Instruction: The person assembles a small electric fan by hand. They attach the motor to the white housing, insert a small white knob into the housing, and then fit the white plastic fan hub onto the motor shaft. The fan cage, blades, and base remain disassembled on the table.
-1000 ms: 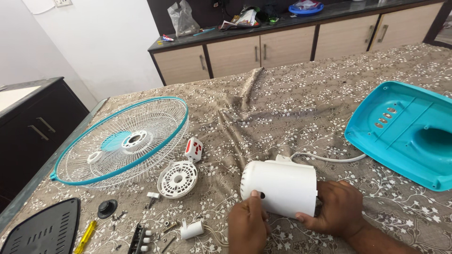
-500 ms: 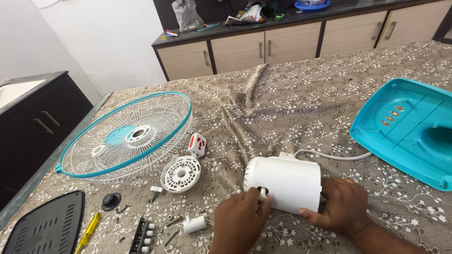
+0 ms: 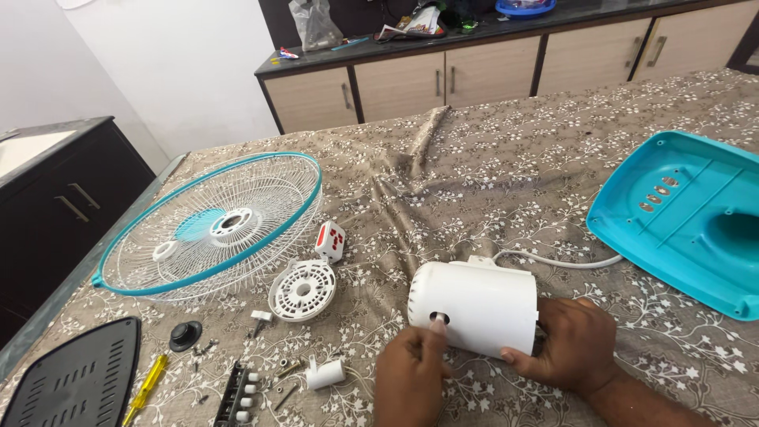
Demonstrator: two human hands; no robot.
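A: Where is the white motor housing?

B: It lies on its side on the patterned cloth that covers the bench, near the front edge, with its rounded end facing left.

A: And the hands?

B: The right hand clasps the housing's open right end, thumb below and fingers behind it. The left hand is half closed, its thumb tip pressing on a small dark hole low on the rounded end (whether it pinches anything there, I cannot tell).

A: What is attached to it?

B: A white cord runs from behind the housing toward the turquoise base at the far right.

A: And on the left?

B: A small white cylinder part lies just beside the left hand, then a round white vented cover and a white and red switch block. Beyond them rests the wire fan guard with its turquoise rim. At the front left corner are a black knob, a yellow screwdriver and a black vented plate.
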